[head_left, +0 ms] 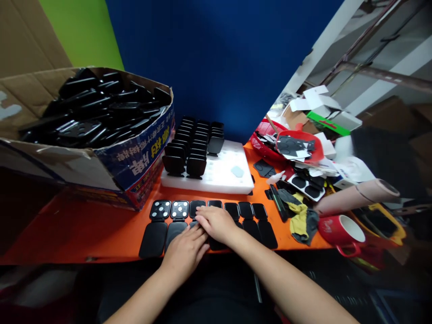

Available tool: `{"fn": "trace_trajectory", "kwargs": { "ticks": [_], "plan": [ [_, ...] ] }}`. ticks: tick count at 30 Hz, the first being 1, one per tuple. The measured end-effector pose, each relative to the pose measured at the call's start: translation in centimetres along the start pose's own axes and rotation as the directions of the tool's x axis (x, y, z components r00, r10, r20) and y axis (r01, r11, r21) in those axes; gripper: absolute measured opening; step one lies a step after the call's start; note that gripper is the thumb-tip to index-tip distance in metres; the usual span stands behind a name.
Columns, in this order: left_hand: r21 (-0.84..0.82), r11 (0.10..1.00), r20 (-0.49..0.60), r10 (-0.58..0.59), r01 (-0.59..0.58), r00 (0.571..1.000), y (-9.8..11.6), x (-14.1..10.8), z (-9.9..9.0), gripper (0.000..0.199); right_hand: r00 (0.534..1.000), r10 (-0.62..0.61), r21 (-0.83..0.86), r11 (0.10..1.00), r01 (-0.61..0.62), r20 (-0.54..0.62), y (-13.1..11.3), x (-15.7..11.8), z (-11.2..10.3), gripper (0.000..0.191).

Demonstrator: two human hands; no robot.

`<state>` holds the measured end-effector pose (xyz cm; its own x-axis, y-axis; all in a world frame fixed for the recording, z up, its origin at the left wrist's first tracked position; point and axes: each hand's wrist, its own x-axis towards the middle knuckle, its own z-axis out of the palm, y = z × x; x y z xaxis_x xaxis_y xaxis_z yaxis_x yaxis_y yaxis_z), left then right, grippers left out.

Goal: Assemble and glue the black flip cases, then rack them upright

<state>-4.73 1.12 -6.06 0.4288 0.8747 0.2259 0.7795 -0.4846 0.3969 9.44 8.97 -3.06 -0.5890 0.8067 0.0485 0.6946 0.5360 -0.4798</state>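
Note:
A row of black hinged two-panel pieces lies unfolded along the front of the orange table. The far-left piece [159, 209] and its neighbour [179, 209] show round silvery discs on their upper panels. My left hand [189, 245] rests over the lower panels of the second and third pieces, fingers stretched forward and palm down. My right hand [216, 222] lies across the third and fourth pieces, its fingers pointing left and meeting my left fingertips. Both hands look flat, with nothing visible in them. The surface beneath them is hidden. More black pieces [259, 211] continue rightward.
A cardboard box [135, 166] heaped with black pieces stands left. Behind the row, a white foam block [216, 180] holds upright black pieces. To the right are a yellow-grey cloth [300, 220], a red mug [337, 229], a pink cylinder [361, 195] and a red basket [263, 146].

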Motion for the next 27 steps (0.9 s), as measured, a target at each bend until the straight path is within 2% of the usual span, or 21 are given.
{"fn": "trace_trajectory", "kwargs": {
  "ticks": [2, 5, 7, 9, 12, 14, 17, 20, 21, 22, 24, 26, 27],
  "plan": [
    [0.028, 1.0, 0.016, -0.008, 0.007, 1.0, 0.0, 0.1, -0.1, 0.035, 0.996, 0.036, -0.035, 0.999, -0.039, -0.082, 1.4, 0.4, -2.4, 0.03],
    [0.013, 0.999, 0.038, -0.041, 0.041, 0.998, 0.1, 0.4, -0.6, 0.033, 0.939, 0.236, -0.191, 0.939, -0.286, -0.25, 5.2, 1.8, -7.0, 0.033],
    [-0.033, 0.998, 0.026, -0.056, 0.057, 0.998, 0.2, 0.6, -1.3, 0.031, 0.907, 0.306, -0.226, 0.899, -0.375, -0.289, 7.8, 3.1, -9.6, 0.038],
    [-0.074, 0.996, -0.024, -0.056, 0.054, 0.998, 0.2, 0.5, -2.2, 0.029, 0.911, 0.332, -0.257, 0.884, -0.391, -0.245, 9.7, 4.5, -11.3, 0.039],
    [-0.082, 0.996, -0.102, -0.039, 0.031, 0.994, 0.0, -0.2, -3.3, 0.027, 0.936, 0.321, -0.3, 0.888, -0.35, -0.142, 11.0, 6.2, -12.6, 0.031],
    [-0.067, 0.997, -0.118, -0.042, 0.034, 0.992, -0.5, -0.9, -3.8, 0.026, 0.946, 0.305, -0.313, 0.892, -0.325, -0.112, 10.9, 6.7, -13.3, 0.023],
    [-0.037, 0.996, -0.136, -0.079, 0.075, 0.988, -1.5, -2.1, -4.2, 0.026, 0.945, 0.287, -0.327, 0.888, -0.324, -0.157, 9.9, 6.0, -14.4, 0.023],
    [0.008, 0.994, -0.137, -0.107, 0.109, 0.985, -2.5, -3.0, -4.4, 0.027, 0.922, 0.307, -0.214, 0.909, -0.358, -0.237, 7.7, 4.0, -13.7, 0.03],
    [0.022, 0.994, -0.125, -0.106, 0.11, 0.986, -2.8, -3.2, -4.4, 0.028, 0.914, 0.342, -0.051, 0.931, -0.36, -0.217, 6.7, 3.3, -12.8, 0.028],
    [0.035, 0.994, -0.11, -0.104, 0.108, 0.988, -3.0, -3.3, -4.3, 0.028, 0.919, 0.375, 0.161, 0.921, -0.354, -0.124, 5.7, 2.6, -11.6, 0.026],
    [0.056, 0.993, -0.08, -0.095, 0.099, 0.992, -3.2, -3.3, -4.2, 0.029, 0.934, 0.347, 0.501, 0.794, -0.343, 0.089, 3.7, 1.6, -8.4, 0.02],
    [0.077, 0.992, -0.062, -0.096, 0.101, 0.993, -3.3, -3.3, -3.9, 0.029, 0.938, 0.302, 0.637, 0.692, -0.34, 0.172, 1.9, 1.4, -5.1, 0.019],
    [0.086, 0.991, -0.059, -0.101, 0.106, 0.993, -3.3, -3.2, -3.8, 0.03, 0.941, 0.287, 0.65, 0.684, -0.331, 0.176, 1.2, 1.6, -3.6, 0.02]
  ]
}}
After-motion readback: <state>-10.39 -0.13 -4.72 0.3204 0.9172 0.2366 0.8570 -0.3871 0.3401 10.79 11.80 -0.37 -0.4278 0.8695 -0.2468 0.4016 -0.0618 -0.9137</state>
